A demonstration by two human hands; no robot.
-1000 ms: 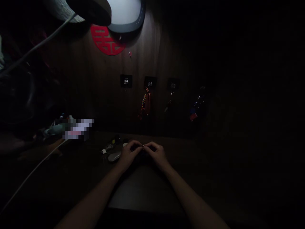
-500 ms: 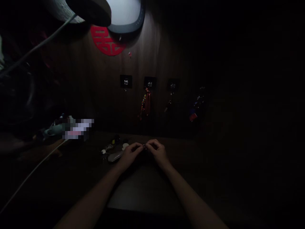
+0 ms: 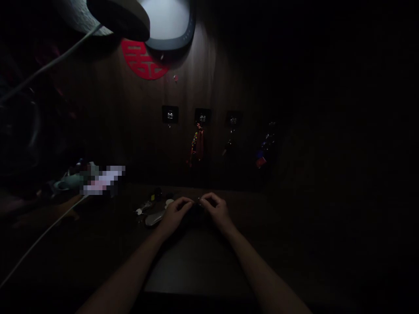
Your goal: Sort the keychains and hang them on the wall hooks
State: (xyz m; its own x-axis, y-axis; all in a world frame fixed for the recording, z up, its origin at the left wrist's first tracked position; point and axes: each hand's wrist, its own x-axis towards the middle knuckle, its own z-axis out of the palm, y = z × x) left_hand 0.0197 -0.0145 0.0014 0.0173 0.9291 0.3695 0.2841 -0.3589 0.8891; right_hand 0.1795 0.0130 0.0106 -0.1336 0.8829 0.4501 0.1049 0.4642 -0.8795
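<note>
Over the dark tabletop (image 3: pixel 183 274), my left hand (image 3: pixel 175 213) and my right hand (image 3: pixel 216 209) face each other with a narrow gap between their fingertips. Both are closed in a pinch. A tiny shiny thing shows at the right fingertips, and something dark lies between the hands; it is too dim to name either. Just left of my left hand lies a smooth grey oblong object (image 3: pixel 153 219). Beyond it are a bunch of keys (image 3: pixel 143 208), a pale round piece (image 3: pixel 169 203) and a dark item with a yellow patch (image 3: pixel 152 197).
Wall hooks hold a beaded strap (image 3: pixel 195 144) and a red-and-blue tag (image 3: pixel 261 162). A red paper-cut ornament (image 3: pixel 144 61) is on the wall below a lamp (image 3: pixel 168 22). A white cable (image 3: pixel 42 240) crosses the left side to a blurred-out pale object (image 3: pixel 104 179). The right side is dark.
My left fingertips have drawn slightly left, widening the gap to my right hand. The right hand keeps its pinch. The whole view has shifted a little.
</note>
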